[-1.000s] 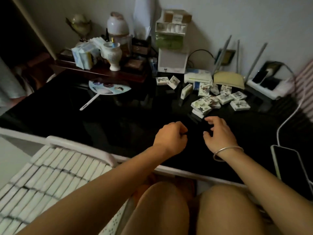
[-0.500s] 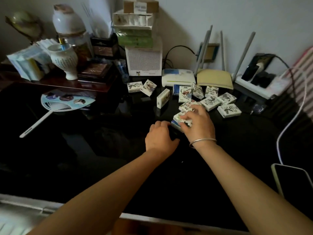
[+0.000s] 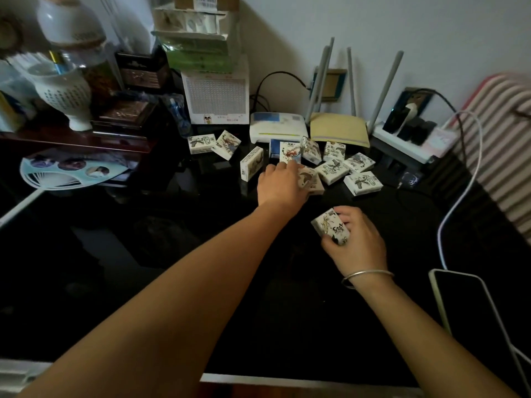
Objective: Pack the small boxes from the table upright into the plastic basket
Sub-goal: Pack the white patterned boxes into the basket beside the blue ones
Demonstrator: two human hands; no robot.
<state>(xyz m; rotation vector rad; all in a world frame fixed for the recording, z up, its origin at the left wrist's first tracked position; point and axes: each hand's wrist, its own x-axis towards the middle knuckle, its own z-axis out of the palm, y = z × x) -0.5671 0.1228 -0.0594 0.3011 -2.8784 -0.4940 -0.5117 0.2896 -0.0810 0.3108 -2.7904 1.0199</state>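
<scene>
Several small white boxes with ink drawings lie scattered at the back of the black glass table [image 3: 143,254]. One box [image 3: 251,166] stands on its edge, and another [image 3: 363,182] lies flat at the right. My left hand [image 3: 280,185] reaches into the pile, its fingers curled over a box [image 3: 310,179]. Nearer to me, my right hand [image 3: 356,245] grips a small box [image 3: 332,229] tilted just above the table. No plastic basket shows in the view.
Behind the pile stand a router [image 3: 339,129] with tall antennas, a white device [image 3: 277,127] and a power strip [image 3: 408,136]. A phone [image 3: 474,311] on a white cable [image 3: 459,196] lies at the right. A hand fan [image 3: 69,170] and a vase [image 3: 61,90] are at the left.
My right hand has drawn back toward me with a box taken from the pile. My left hand has moved forward onto the pile. The camera has come closer to the table.
</scene>
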